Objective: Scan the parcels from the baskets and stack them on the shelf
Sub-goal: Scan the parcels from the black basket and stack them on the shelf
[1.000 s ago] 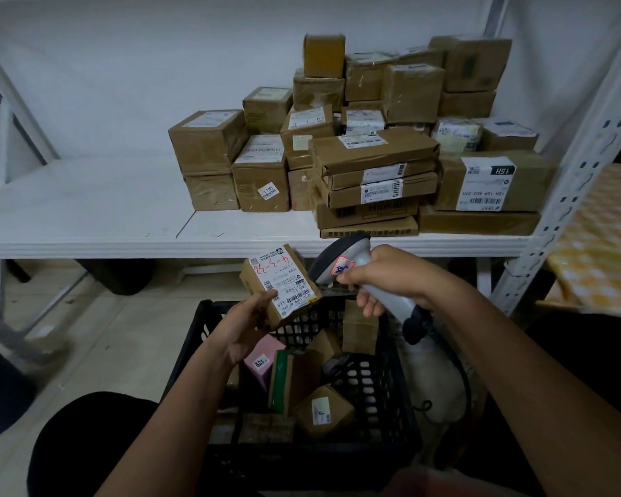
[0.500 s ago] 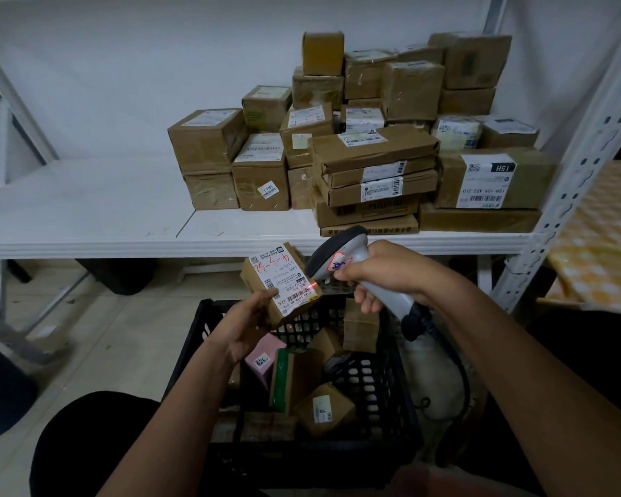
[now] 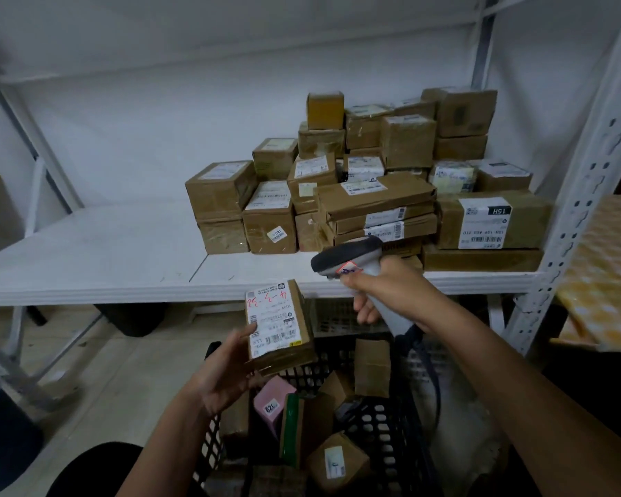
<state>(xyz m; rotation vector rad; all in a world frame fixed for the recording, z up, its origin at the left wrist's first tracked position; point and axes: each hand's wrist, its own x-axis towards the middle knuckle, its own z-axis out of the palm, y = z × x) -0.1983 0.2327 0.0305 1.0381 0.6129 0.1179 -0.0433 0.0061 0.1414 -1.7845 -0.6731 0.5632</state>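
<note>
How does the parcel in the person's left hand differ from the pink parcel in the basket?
The held parcel is brown cardboard; the pink parcel is pink. The held parcel is lifted above the black basket in the left hand; the pink parcel lies inside among others. The held parcel's large label has red handwriting; the pink parcel's is a small sticker. Both are labelled boxes.

We see two forearms reaching up from the lower edge of the frame, both bare from the elbow to the wrist, with no sleeve, watch, band or glove on either. Our left hand [image 3: 226,371] sits in the lower middle and our right hand [image 3: 380,292] just right of centre, and their fingers [image 3: 364,312] carry no rings that we can make out. At the bottom left a rounded dark shape, perhaps a knee in black cloth [image 3: 97,468], shows beside the left arm.
</note>
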